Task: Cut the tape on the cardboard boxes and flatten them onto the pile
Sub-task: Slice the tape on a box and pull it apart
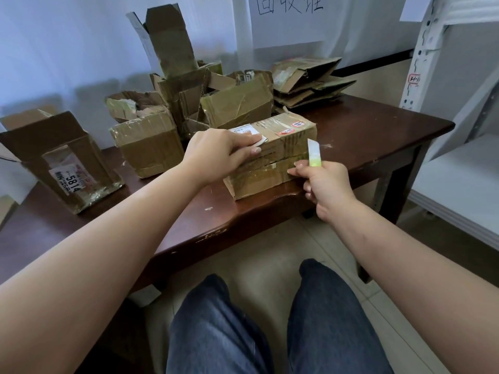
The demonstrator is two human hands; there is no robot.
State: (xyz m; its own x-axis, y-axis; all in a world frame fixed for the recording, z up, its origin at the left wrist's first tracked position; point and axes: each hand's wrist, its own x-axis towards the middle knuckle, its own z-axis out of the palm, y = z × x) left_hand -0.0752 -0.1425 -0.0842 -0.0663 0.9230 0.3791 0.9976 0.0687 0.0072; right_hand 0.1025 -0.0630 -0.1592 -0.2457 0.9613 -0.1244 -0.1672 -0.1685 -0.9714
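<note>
Head view: two bare hands at a taped cardboard box (272, 155) on the near edge of a dark wooden table (378, 136).

Left hand (218, 155) rests on the box's top near corner, fingers laid fairly straight over its white label and thumb down the near side, pressing rather than curling round it. Right hand (324, 184) is clenched round a small cutter (314, 153) with a green grip and pale blade pointing up, just beside the box's near right corner. More boxes stand behind and to the left, one labelled 5814 (62, 163) at near left. A pile of flattened boxes (307, 82) lies at the far right of the table, below a paper sign (289, 20) on the wall.
</note>
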